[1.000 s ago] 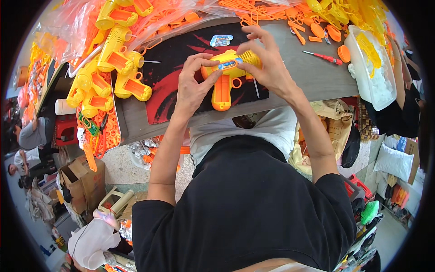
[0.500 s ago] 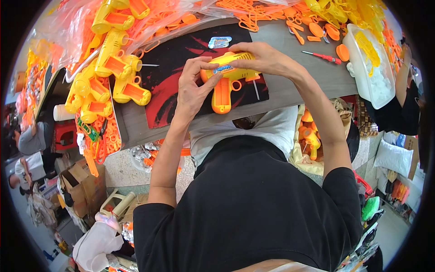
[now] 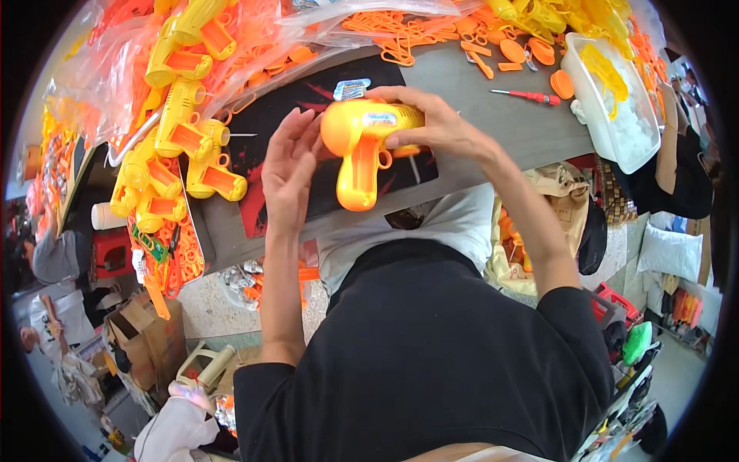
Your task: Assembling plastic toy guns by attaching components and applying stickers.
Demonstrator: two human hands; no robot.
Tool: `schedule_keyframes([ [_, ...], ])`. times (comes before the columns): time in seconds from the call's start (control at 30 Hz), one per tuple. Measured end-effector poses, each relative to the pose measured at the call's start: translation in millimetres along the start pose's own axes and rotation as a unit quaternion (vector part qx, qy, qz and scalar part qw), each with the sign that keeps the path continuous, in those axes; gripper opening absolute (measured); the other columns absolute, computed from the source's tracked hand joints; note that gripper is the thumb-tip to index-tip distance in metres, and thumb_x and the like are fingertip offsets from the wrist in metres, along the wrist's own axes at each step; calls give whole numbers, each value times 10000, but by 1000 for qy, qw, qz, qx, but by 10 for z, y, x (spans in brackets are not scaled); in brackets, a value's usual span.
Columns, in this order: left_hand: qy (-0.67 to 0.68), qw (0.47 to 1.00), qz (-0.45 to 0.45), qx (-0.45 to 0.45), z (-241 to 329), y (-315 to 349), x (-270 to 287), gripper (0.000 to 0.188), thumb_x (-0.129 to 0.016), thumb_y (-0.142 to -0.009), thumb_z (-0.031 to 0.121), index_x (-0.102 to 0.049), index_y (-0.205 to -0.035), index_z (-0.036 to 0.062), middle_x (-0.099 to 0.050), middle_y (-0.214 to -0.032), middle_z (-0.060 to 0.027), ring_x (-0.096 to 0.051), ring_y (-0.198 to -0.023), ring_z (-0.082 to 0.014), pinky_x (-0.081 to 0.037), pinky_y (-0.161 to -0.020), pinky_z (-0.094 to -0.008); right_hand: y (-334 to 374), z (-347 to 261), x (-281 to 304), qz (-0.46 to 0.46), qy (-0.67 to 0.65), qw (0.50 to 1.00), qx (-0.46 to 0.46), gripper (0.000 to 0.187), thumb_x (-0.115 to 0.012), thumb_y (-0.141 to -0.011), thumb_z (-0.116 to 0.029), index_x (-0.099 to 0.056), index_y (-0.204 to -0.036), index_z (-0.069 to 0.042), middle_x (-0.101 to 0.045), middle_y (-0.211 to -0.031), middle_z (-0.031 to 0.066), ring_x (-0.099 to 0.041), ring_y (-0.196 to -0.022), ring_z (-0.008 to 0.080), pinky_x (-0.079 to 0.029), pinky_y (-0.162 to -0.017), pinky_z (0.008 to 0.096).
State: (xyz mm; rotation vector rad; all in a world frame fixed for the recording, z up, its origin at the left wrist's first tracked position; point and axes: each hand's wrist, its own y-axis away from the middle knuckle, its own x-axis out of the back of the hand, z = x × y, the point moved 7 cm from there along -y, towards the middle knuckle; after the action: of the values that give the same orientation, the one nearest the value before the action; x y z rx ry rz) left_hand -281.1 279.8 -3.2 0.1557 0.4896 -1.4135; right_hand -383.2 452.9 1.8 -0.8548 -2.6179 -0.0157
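Left hand raised, loosely curled; right hand bent in grip; forearms stretched forward.

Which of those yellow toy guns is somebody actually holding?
The yellow toy gun over the black-and-red mat, gripped by the person's right hand. No hand touches the similar guns heaped at the left.

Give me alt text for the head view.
A person's right hand holds a yellow toy gun over a dark mat, the left hand open beside it. More guns lie at left; a screwdriver and white bin at right.
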Motion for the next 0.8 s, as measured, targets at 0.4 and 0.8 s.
schedule_keyframes([
  [0.4,-617,772,-133,-81,216,-190,-439,782,-828,-692,166,-510,-1407,159,-548,-1261,-99,-557,-1104,-292,-445,-956,-411,-214,479,800,307,436,845,43,211,-642,-871,-139,-657,-1075,-88,-649,-1019,49,-594,-1010,211,-382,-942,399],
  [0.8,-495,857,-140,34,87,-402,-129,321,-475,-1017,155,-593,-1278,8,-657,-1170,-135,-619,-1081,-206,-455,-954,-303,-207,-64,434,137,67,988,36,186,-667,-887,-155,-661,-1050,-66,-659,-800,58,-616,-742,181,-497,-691,322],
])
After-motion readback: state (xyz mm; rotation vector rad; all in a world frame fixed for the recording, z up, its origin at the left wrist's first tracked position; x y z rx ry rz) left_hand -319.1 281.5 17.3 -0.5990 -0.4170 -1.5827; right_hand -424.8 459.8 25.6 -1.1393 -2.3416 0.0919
